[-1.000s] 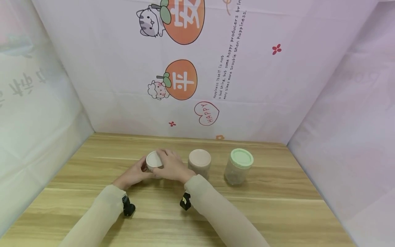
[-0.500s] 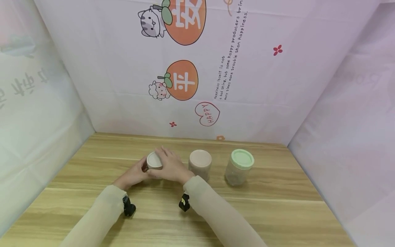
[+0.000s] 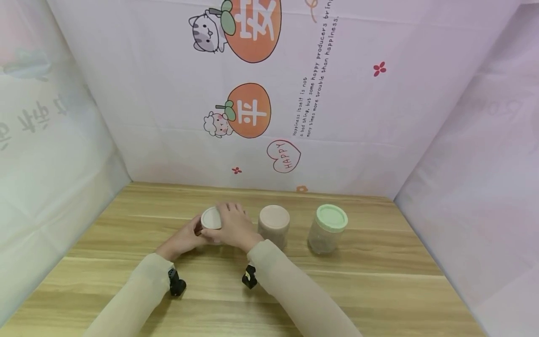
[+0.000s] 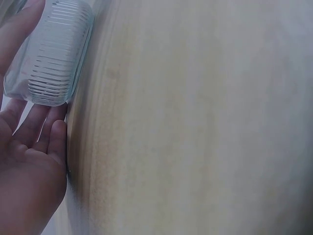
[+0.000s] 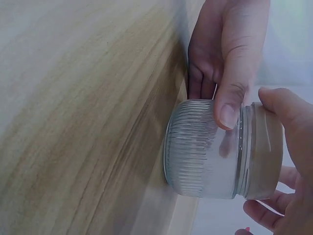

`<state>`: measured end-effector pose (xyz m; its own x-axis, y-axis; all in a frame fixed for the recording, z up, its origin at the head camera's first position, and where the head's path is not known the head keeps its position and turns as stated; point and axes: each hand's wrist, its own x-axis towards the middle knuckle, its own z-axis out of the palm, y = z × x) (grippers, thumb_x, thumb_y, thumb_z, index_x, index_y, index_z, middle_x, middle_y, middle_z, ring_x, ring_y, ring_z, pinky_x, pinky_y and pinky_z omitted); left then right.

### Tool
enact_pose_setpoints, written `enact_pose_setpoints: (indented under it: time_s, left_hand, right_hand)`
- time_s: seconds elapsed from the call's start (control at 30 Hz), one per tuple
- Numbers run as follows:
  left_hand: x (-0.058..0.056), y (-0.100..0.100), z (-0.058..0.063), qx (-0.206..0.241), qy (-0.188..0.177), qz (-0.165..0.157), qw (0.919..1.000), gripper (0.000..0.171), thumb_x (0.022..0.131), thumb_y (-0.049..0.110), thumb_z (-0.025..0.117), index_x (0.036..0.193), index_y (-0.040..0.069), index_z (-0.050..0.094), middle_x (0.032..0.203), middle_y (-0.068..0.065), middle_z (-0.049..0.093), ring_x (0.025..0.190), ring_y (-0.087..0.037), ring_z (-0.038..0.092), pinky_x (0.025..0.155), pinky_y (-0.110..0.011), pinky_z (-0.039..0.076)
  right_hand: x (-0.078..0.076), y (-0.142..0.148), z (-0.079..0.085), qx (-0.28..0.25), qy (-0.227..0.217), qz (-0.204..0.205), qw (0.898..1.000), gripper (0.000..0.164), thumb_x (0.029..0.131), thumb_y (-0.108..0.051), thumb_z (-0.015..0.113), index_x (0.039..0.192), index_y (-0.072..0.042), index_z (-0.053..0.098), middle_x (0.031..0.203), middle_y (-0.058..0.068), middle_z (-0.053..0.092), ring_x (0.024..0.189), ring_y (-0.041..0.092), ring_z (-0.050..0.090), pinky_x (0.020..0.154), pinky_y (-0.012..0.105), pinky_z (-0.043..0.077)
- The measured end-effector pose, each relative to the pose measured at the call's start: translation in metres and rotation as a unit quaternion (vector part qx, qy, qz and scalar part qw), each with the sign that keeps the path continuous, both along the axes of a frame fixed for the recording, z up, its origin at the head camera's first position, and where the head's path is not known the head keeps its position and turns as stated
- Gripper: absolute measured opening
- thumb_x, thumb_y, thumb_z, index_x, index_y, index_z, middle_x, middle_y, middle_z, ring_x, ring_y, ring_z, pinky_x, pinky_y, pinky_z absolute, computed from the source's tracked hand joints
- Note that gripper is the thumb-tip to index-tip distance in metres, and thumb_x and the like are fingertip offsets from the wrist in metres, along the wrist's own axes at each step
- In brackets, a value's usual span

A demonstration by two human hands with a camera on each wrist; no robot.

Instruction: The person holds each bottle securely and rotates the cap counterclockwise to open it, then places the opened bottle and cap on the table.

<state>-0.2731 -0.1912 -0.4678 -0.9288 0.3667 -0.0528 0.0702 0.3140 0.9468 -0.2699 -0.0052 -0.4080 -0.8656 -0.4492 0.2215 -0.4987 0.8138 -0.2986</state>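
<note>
A ribbed clear glass jar (image 5: pixel 195 147) with a whitish lid (image 3: pixel 211 218) stands upright on the wooden table. My left hand (image 3: pixel 183 239) grips the glass body from the left, its thumb laid across the side in the right wrist view. On the lid's rim is my right hand (image 3: pixel 236 229), with the thumb on one side and fingers round the other. The lid sits on the jar's neck. In the left wrist view, the left hand (image 4: pixel 34 166) has its fingers behind the ribbed jar (image 4: pixel 58 54), partly hidden.
Just right of my right hand stands a jar with a pinkish lid (image 3: pixel 274 217). Farther right is a clear jar with a green lid (image 3: pixel 331 217). A printed white cloth (image 3: pixel 345 117) rises behind the table (image 3: pixel 370 299), with cloth walls at both sides.
My right hand has shifted and turned slightly at the lid, its fingers now closer together and its wrist a little farther left. The left hand keeps its grip; the jars stay put.
</note>
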Motion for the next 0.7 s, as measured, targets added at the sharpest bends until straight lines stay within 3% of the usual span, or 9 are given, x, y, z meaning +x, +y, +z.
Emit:
enact_pose_setpoints:
  time_s: [0.3,0.5,0.7]
  left_hand:
    - [-0.0018,-0.001,-0.0044,0.012,-0.011,0.001,0.9999,0.089,0.074,0.03,0.076,0.143,0.027,0.02,0.139,-0.004,0.034,0.125,-0.026,0.034,0.098,-0.049,0.033]
    - [0.0014,0.0005,-0.0003,0.019,-0.011,-0.002,0.9998,0.091,0.074,0.031,0.076,0.144,0.026,0.019,0.141,-0.005,0.031,0.128,-0.028,0.029,0.099,-0.052,0.029]
    - [-0.0003,0.0003,-0.0039,0.011,-0.018,0.002,0.9998,0.09,0.072,0.034,0.077,0.142,0.031,0.021,0.14,0.002,0.032,0.129,-0.023,0.029,0.1,-0.052,0.028]
  right_hand:
    - [-0.0009,-0.0005,-0.0006,0.012,0.009,0.001,1.0,0.086,0.074,-0.069,0.054,0.141,-0.02,0.032,0.127,0.001,0.047,0.11,0.019,0.041,0.091,0.04,0.036]
    - [-0.0028,0.0003,-0.0004,0.009,0.007,0.009,1.0,0.082,0.076,-0.067,0.055,0.141,-0.021,0.033,0.126,0.0,0.048,0.109,0.018,0.04,0.089,0.036,0.036]
    - [-0.005,0.0005,-0.0008,0.001,0.01,0.018,1.0,0.079,0.077,-0.065,0.055,0.139,-0.019,0.036,0.127,0.001,0.047,0.107,0.016,0.04,0.085,0.033,0.037]
